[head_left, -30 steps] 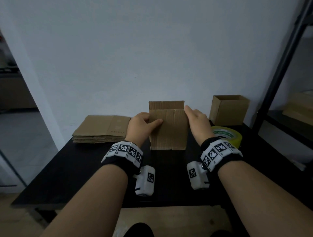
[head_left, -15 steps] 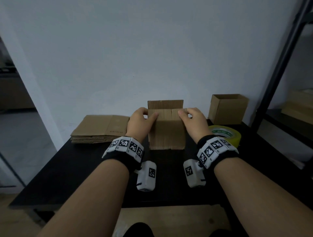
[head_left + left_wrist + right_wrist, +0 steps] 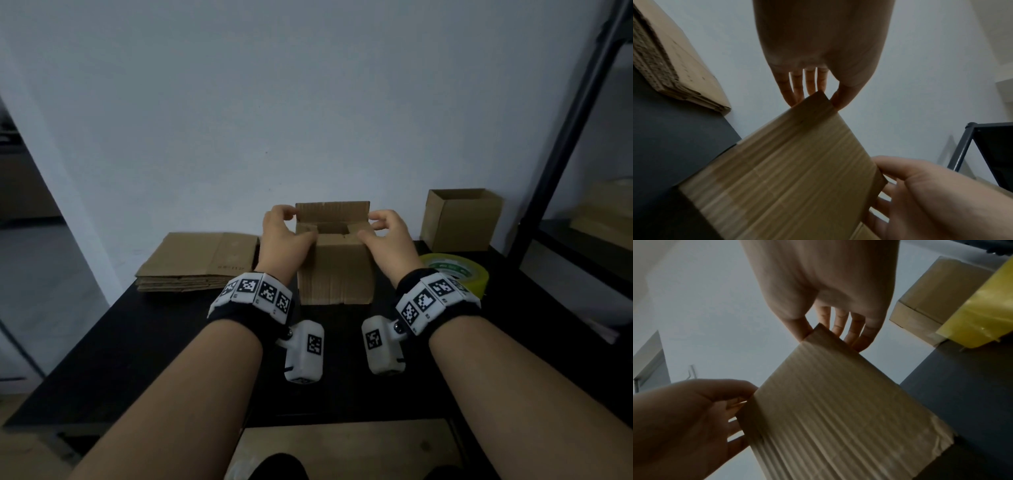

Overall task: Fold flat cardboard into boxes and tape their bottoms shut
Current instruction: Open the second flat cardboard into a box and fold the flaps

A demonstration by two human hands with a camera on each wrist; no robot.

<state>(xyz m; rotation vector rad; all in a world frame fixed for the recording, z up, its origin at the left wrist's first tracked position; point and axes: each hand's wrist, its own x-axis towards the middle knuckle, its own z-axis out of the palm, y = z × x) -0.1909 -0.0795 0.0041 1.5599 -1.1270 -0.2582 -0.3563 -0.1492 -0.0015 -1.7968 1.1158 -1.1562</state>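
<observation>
A small cardboard box [image 3: 334, 270] stands upright on the black table [image 3: 137, 342], its far top flap raised and the two side flaps bent inward. My left hand [image 3: 284, 231] grips its upper left corner, thumb on the left flap, fingers curled round the outside. My right hand [image 3: 383, 231] mirrors this at the upper right corner. In the left wrist view the left hand [image 3: 818, 97] pinches the box [image 3: 797, 170] at its corner. The right wrist view shows the right hand [image 3: 828, 335] pinching the opposite corner of the box [image 3: 838, 402].
A stack of flat cardboard [image 3: 198, 260] lies at the back left. An open finished box [image 3: 460, 219] stands at the back right, with a yellow tape roll [image 3: 455, 274] in front of it. A black shelf frame [image 3: 565, 137] rises at the right edge.
Both hands slid up from the box's sides to its top corners. The thumbs have pushed the side flaps inward, and the top now shows an opening.
</observation>
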